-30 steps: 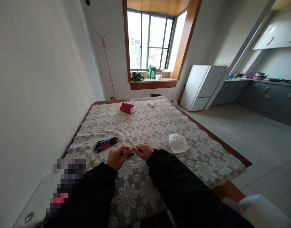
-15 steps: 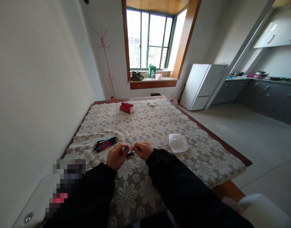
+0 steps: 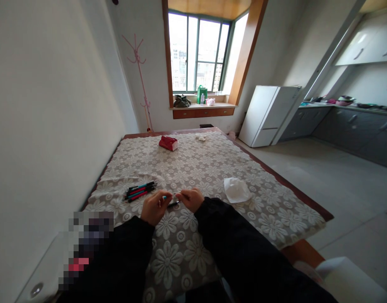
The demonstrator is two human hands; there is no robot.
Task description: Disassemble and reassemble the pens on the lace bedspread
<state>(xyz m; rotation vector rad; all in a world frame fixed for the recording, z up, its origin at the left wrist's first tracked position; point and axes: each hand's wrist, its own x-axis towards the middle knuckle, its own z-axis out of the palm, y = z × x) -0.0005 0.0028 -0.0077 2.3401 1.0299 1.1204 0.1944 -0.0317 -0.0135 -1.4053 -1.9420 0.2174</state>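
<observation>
Over the tablecloth my left hand (image 3: 155, 207) is closed in a pinch around a slim pen part (image 3: 165, 197) with a teal end showing. My right hand (image 3: 191, 199) pinches at the other side, its fingertips almost meeting the left ones. Between them a thin pale piece (image 3: 173, 194) shows, too small to name for sure. Just below the fingertips a black pen piece (image 3: 173, 204) lies on the cloth. Left of my hands is a loose pile of several pens (image 3: 139, 191) in black, red and teal.
The floral tablecloth (image 3: 168, 256) covers a table set along the left wall. A crumpled white tissue (image 3: 237, 190) lies right of my hands. Farther back are a red tissue pack (image 3: 168, 143) and a small pale scrap (image 3: 201, 138). A blurred patch (image 3: 86, 244) hides something at lower left.
</observation>
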